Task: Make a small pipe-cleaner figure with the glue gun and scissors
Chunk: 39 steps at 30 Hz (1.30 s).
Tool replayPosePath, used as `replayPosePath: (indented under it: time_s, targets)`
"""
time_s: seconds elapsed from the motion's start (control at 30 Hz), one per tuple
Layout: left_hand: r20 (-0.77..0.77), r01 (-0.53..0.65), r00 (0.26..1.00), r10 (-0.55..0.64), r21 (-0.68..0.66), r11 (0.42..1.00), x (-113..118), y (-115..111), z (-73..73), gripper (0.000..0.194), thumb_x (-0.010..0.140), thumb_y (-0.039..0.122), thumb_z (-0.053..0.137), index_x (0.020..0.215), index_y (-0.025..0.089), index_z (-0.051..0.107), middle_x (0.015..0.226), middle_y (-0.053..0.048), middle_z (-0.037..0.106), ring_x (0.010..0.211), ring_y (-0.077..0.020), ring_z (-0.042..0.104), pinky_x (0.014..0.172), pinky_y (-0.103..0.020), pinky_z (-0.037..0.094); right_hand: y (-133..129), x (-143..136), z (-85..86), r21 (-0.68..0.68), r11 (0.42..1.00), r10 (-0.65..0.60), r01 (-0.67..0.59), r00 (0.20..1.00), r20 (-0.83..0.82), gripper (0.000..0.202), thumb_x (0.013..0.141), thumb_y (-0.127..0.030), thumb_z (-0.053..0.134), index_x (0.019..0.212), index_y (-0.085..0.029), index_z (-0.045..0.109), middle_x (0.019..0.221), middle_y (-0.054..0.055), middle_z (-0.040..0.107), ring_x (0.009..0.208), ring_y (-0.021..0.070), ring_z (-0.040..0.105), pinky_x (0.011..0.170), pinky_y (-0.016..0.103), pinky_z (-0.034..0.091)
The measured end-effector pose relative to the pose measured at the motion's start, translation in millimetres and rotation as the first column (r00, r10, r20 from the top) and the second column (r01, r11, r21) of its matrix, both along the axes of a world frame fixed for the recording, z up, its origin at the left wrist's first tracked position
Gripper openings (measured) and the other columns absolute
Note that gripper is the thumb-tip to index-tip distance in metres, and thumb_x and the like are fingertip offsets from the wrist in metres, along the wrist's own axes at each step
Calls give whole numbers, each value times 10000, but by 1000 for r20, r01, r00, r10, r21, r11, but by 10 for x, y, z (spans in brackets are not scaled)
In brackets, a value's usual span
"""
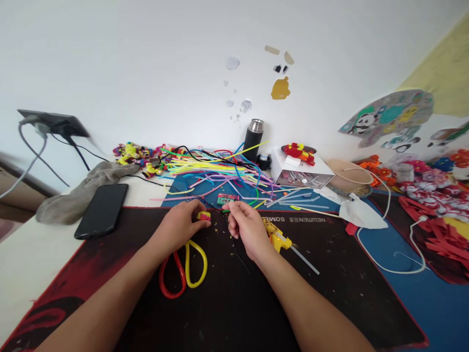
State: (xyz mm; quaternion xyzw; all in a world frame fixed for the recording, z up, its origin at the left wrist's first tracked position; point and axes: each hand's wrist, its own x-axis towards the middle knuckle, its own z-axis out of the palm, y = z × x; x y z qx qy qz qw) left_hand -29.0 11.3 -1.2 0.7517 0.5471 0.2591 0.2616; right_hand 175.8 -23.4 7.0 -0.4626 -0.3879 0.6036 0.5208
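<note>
Between the fingertips of my left hand point(186, 222) is a small yellow and pink fuzzy piece point(204, 215). My right hand point(246, 226) is closed just to its right, pinching a thin black strand point(241, 256) that hangs down over the dark mat point(234, 313). Below my left hand lie scissors with one red and one yellow handle loop point(197, 264); their blades are hidden. A yellow glue gun point(280, 239) with a clear glue stick lies beside my right hand, partly covered by it. A small red and green box point(227, 198) sits behind both hands.
Colourful pipe cleaners point(220, 168) are heaped at the back, before a black flask point(254, 139). A phone point(102, 210) lies at the left. At the right are a white box point(302, 173), a basket point(348, 178), a white cable point(388, 270) and red strips point(449, 244).
</note>
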Motion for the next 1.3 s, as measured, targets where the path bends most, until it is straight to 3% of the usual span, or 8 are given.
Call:
replayPosePath:
  time_s: [0.23, 0.4, 0.73, 0.8, 0.9, 1.07, 1.17, 1.3]
  targets:
    - [-75, 49, 996, -46, 39, 998, 11, -4, -94, 209, 858, 437, 779, 965, 274, 707, 915, -51, 753, 891, -309, 676, 782, -388, 457, -11, 4, -34, 11, 1000, 15, -15, 999, 33, 432, 902, -631, 749, 931, -201, 715, 575, -73, 505, 453, 99, 457, 443, 235, 292]
    - [-211, 79, 976, -61, 74, 994, -33, 6, -29, 293, 887, 534, 765, 852, 259, 667, 857, -75, 736, 865, -327, 679, 772, -400, 442, -12, 1, -42, 16, 1000, 23, -24, 999, 43, 431, 911, -629, 735, 944, -200, 713, 580, -73, 505, 452, 100, 456, 440, 234, 292]
    - [-250, 126, 961, -120, 7, 992, -72, 26, -43, 184, 862, 410, 772, 919, 242, 721, 938, -71, 774, 895, -311, 705, 777, -377, 472, -10, -5, -67, 19, 998, 61, -63, 993, 99, 451, 915, -644, 718, 970, -196, 713, 570, -74, 507, 455, 108, 471, 439, 239, 313]
    - [-157, 107, 982, -107, -9, 994, -92, 35, -21, 218, 858, 445, 780, 903, 236, 741, 942, -67, 778, 911, -304, 704, 807, -372, 488, -13, -9, -65, 22, 997, 68, -71, 992, 108, 446, 922, -638, 709, 974, -195, 714, 573, -75, 507, 457, 108, 471, 444, 244, 316]
    - [174, 71, 983, -53, -97, 993, -100, 33, 59, 376, 892, 587, 759, 986, 223, 777, 987, -58, 790, 940, -284, 697, 852, -359, 518, -27, -17, -56, 38, 996, 77, -82, 990, 119, 430, 938, -625, 693, 984, -198, 711, 581, -74, 513, 469, 108, 471, 459, 251, 326]
    - [721, 196, 680, 134, -355, 914, -47, -14, 165, 476, 826, 645, 846, 960, 189, 813, 998, -111, 813, 908, -260, 720, 840, -357, 576, -42, -34, -54, 44, 991, 117, -124, 983, 140, 435, 950, -641, 670, 972, -206, 694, 568, -79, 500, 471, 112, 462, 467, 257, 316]
    - [809, 318, 570, 146, -382, 868, -26, -29, 166, 427, 819, 580, 888, 921, 168, 836, 962, -127, 814, 863, -235, 716, 792, -326, 584, -45, -42, -67, 36, 990, 131, -138, 981, 145, 451, 942, -658, 670, 977, -208, 680, 571, -81, 501, 471, 113, 464, 464, 259, 319]
    - [825, 357, 552, 118, -362, 861, -21, -26, 162, 390, 795, 529, 928, 899, 162, 847, 912, -109, 807, 785, -196, 686, 728, -284, 562, -50, -48, -75, 35, 989, 140, -147, 979, 150, 448, 935, -668, 673, 938, -222, 632, 575, -84, 508, 468, 109, 463, 456, 255, 312]
